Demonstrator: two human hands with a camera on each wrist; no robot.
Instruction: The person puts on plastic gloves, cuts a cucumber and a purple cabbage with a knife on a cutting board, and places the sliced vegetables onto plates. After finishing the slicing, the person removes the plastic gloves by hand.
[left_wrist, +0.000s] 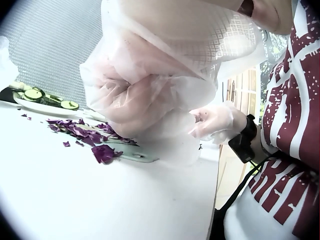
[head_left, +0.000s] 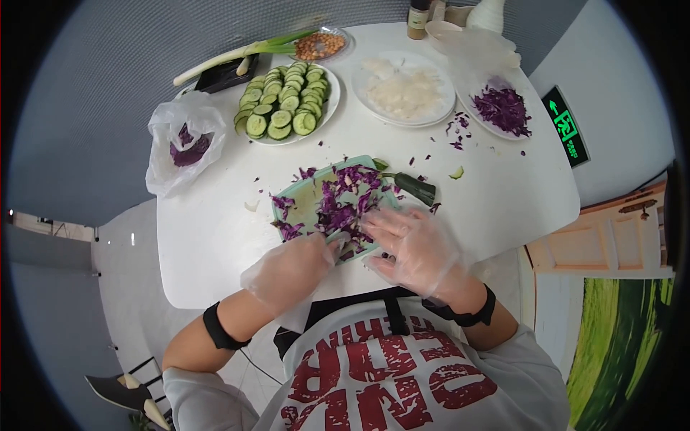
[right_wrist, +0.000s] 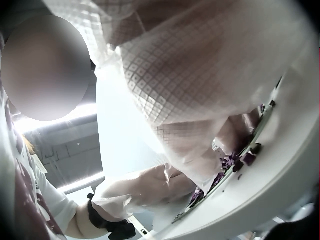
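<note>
A light green cutting board [head_left: 305,199] lies tilted in angle on the table, with shredded purple cabbage [head_left: 338,208] scattered over it. At its near left edge, my gloved left hand [head_left: 291,271] has its fingers curled at the rim; the fingertips are partly hidden. The left wrist view shows this left hand [left_wrist: 145,90] bunched just above the board's rounded corner [left_wrist: 142,157]. My gloved right hand [head_left: 418,251] reaches over the right side, fingers extended and touching the cabbage. Beside those fingers lies a dark green cucumber piece [head_left: 415,188].
Behind the board stand a plate of sliced cucumber [head_left: 334,100], a plate of pale slices [head_left: 359,90] and a plate of shredded cabbage [head_left: 501,111]. A plastic bag [head_left: 169,169] with cabbage sits left. Green onion [head_left: 237,56], peanuts [head_left: 320,46] and a jar [head_left: 417,20] are farther back.
</note>
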